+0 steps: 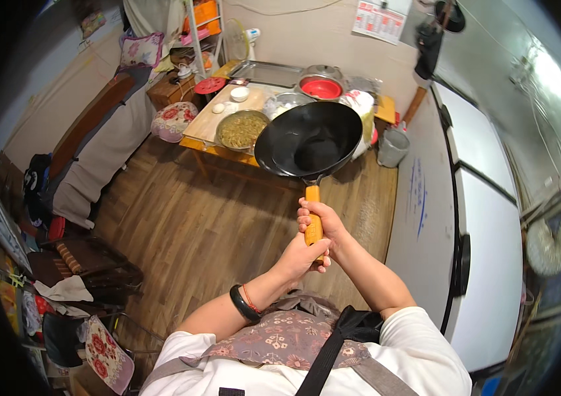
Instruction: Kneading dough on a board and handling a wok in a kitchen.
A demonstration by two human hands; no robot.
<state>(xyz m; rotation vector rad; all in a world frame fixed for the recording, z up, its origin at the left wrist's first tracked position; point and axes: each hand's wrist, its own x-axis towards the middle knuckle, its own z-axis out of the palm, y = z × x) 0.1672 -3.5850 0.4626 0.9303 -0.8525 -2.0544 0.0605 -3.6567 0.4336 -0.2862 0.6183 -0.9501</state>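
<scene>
A black wok is held out in front of me by its yellow wooden handle. My left hand wraps the handle's near end, and my right hand grips it closer to the pan. The wok's inside looks dark and shiny. It hides part of a low table beyond it. On that table a metal bowl of shredded food sits just left of the wok. A small white bowl and a round white item rest on a wooden board.
A red basin and a metal tray stand toward the table's back. At right are a grey bucket and a white refrigerator. A covered sofa lines the left wall, with a folding chair nearer me.
</scene>
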